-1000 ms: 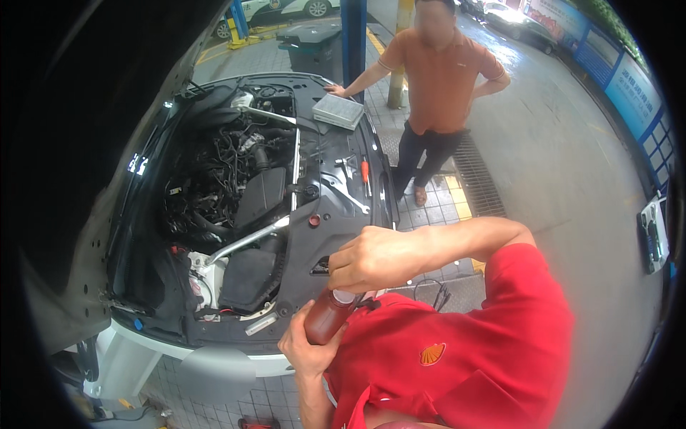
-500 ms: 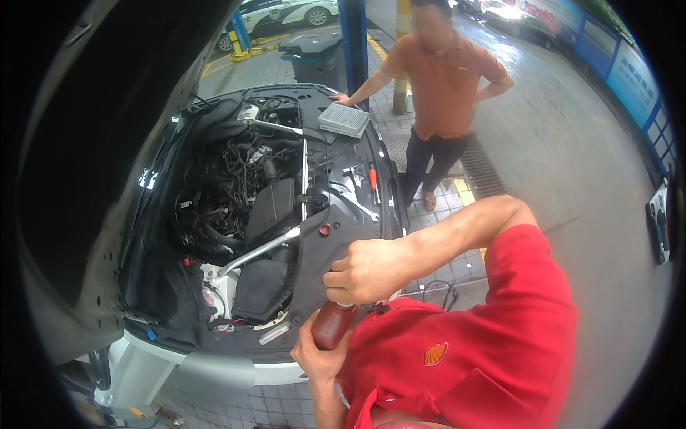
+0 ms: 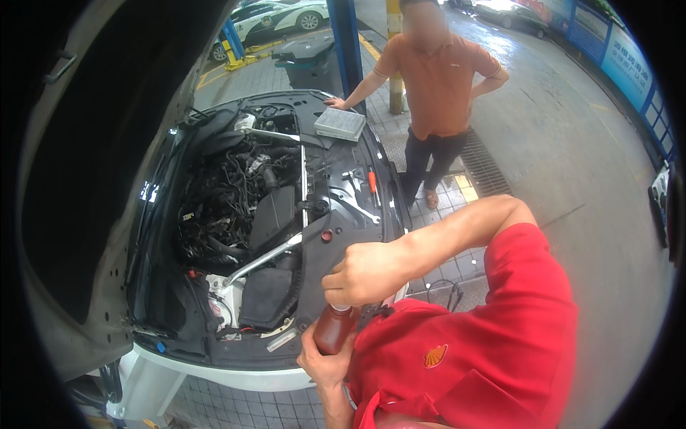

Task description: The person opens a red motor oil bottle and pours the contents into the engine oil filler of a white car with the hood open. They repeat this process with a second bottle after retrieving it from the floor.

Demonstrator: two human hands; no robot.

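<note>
My left hand (image 3: 323, 361) wraps round the body of a reddish-brown bottle (image 3: 334, 329), held upright in front of my chest at the car's near front edge. Over the bottle's pale neck, my right hand (image 3: 363, 274) is closed with its fingers curled down; whatever they pinch there is hidden. A small round red cap (image 3: 326, 235) lies on the black front panel (image 3: 319, 268) just beyond that hand.
Beneath the raised hood (image 3: 68, 164) lies the engine bay (image 3: 229, 193). An open-ended wrench (image 3: 366, 209), an orange-handled screwdriver (image 3: 372, 182) and a pleated filter (image 3: 340, 124) rest on the front panel. A person in an orange shirt (image 3: 436, 86) stands at the far side, one hand on the car.
Both hands stay on the bottle. A little more of its pale neck shows below my right hand. The whole view has shifted slightly.
</note>
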